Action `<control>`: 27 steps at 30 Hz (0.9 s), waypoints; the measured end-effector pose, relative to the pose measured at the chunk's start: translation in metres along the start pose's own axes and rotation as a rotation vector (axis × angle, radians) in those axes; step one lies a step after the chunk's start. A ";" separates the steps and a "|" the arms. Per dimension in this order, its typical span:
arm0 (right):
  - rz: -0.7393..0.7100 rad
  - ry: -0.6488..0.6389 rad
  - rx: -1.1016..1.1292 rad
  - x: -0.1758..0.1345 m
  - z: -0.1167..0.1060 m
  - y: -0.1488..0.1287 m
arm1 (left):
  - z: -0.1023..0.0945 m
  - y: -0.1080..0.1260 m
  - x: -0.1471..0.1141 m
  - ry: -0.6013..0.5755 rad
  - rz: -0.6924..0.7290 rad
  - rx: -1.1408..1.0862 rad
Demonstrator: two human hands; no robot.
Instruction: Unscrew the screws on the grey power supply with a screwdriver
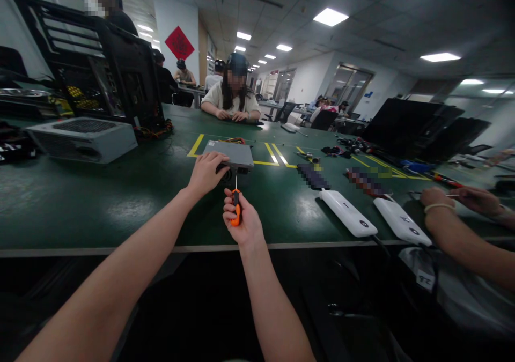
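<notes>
On the green table sits a grey metal computer power supply unit (pixel 235 152), with coloured cables behind it and a fan and socket on the side facing me. My left hand (pixel 210 168) grips its left front corner, fingers over the top edge. Wrapped around the orange and black handle of a screwdriver (pixel 236 209) is my right hand (pixel 245 220). The screwdriver's shaft points away from me, its tip at the unit's near face. Whether the tip sits in a screw is too small to tell.
A larger power supply (pixel 84 137) and an open black computer case (pixel 100 67) stand on the left. White power banks (pixel 349 213) lie to the right, near a co-worker's hands (pixel 438 198). Another person (pixel 233 96) sits across the table (pixel 161 190). Black monitors (pixel 406 123) stand far right.
</notes>
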State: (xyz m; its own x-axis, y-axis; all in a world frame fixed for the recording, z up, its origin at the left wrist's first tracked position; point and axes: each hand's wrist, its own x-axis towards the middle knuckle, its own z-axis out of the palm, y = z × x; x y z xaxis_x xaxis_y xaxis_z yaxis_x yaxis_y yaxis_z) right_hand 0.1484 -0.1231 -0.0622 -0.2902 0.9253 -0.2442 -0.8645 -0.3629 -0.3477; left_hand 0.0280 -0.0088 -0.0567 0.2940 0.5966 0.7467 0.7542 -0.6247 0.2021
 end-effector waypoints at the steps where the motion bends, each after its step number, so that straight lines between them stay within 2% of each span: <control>1: -0.016 0.005 -0.003 0.000 0.000 0.001 | 0.001 0.001 0.000 0.007 -0.003 0.010; 5: -0.089 0.065 -0.016 0.001 0.000 0.003 | 0.005 0.003 -0.001 0.031 -0.018 0.041; 14: -0.001 0.003 0.017 -0.002 0.000 0.000 | 0.007 0.003 -0.002 0.056 -0.014 0.023; 20: -0.083 0.075 0.004 0.003 0.001 0.005 | 0.007 0.003 -0.001 0.041 -0.037 0.012; 27: -0.008 0.007 0.020 0.001 0.001 0.004 | 0.006 0.005 -0.002 0.053 -0.035 0.020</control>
State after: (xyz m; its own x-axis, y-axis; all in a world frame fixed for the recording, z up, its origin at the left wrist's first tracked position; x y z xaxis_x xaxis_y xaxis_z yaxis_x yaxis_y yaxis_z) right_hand 0.1440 -0.1234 -0.0631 -0.2803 0.9273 -0.2482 -0.8748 -0.3532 -0.3317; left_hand 0.0345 -0.0103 -0.0612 0.2364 0.5897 0.7722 0.7753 -0.5935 0.2159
